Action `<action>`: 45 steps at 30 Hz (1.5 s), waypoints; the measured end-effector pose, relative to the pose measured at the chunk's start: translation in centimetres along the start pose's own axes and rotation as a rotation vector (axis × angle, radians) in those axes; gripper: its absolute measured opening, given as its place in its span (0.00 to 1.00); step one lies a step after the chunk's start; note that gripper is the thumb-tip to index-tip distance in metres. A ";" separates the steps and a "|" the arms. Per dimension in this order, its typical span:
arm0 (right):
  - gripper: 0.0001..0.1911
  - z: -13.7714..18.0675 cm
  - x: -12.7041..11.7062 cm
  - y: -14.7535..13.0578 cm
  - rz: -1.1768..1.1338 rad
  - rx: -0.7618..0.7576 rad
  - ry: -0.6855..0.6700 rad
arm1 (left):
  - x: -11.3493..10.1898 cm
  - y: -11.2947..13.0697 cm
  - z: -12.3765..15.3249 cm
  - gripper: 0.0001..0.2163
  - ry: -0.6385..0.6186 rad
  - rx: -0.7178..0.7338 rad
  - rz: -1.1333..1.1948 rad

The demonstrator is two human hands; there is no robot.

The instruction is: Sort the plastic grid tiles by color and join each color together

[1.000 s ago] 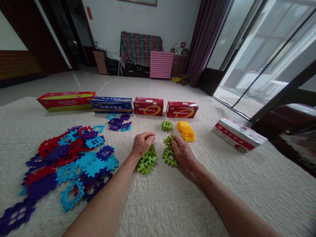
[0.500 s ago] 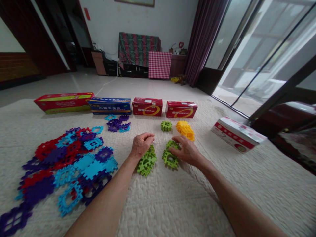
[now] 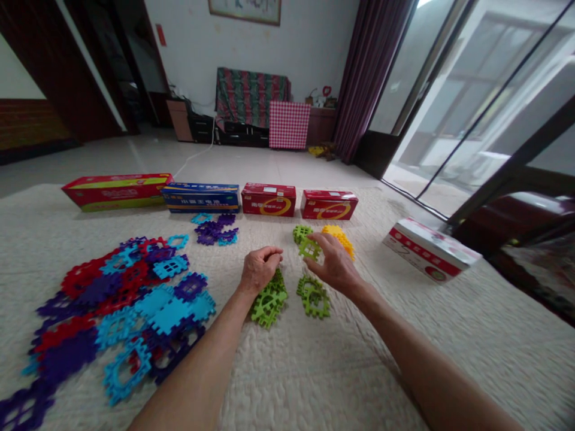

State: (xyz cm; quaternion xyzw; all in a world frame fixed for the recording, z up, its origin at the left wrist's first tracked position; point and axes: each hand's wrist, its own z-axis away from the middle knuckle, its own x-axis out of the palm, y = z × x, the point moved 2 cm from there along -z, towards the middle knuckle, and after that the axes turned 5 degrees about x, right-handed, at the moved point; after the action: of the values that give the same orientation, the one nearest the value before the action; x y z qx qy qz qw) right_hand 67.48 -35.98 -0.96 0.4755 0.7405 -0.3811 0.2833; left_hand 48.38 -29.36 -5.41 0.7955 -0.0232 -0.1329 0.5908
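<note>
A green window tile (image 3: pixel 309 248) with toothed edges sits between the thumb and fingers of the right hand (image 3: pixel 336 264). The thumb takes its near edge and the fingers its far edge, parted only about as far as the tile is wide. The tile looks raised off the quilt (image 3: pixel 287 377), just in front of a small green stack (image 3: pixel 302 232) and near the yellow stack (image 3: pixel 339 236).

The left hand (image 3: pixel 259 268) is curled, its thumb drawn in against the bent index finger, above a heap of green tiles (image 3: pixel 269 305). Whether it pinches a tile underneath cannot be told. More loose green tiles (image 3: pixel 313 293) lie overlapping on the quilt, between the two forearms.

The held tile looks like thin moulded plastic, so it is probably very light and fairly stiff, with a little give across its window bars. Its face may be somewhat slick, but the teeth should offer the fingertips good purchase. Opposite edges seem the best hold; the slender crossbars look weaker and more likely to bend. Where tiles overlap, their teeth could snag on a neighbour, so a straight upward lift should suit them better than a sideways drag.
</note>
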 end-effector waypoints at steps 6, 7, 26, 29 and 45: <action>0.23 -1.9 1.7 1.3 0.131 -0.107 0.123 | -0.1 0.3 0.1 0.12 -0.003 -0.014 -0.024; 0.23 -1.8 1.9 1.5 0.138 -0.121 0.121 | -0.1 0.3 0.1 0.12 -0.004 -0.015 -0.032; 0.26 -1.3 2.4 1.9 0.168 -0.104 0.005 | -0.2 0.0 0.0 0.11 0.022 -0.033 0.037; 0.25 -1.4 2.1 1.6 0.137 -0.119 0.039 | -0.2 0.0 -0.1 0.12 0.065 -0.064 0.103; 0.23 -1.0 1.2 -4.9 -0.470 -0.225 -0.516 | -2.1 -0.6 -1.0 0.14 0.593 -0.163 0.437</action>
State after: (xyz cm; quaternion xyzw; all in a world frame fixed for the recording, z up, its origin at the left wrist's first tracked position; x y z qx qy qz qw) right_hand 62.42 -35.84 0.09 0.1464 0.7710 -0.4592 0.4162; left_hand 46.53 -27.88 -5.31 0.7261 -0.0096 0.2311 0.6475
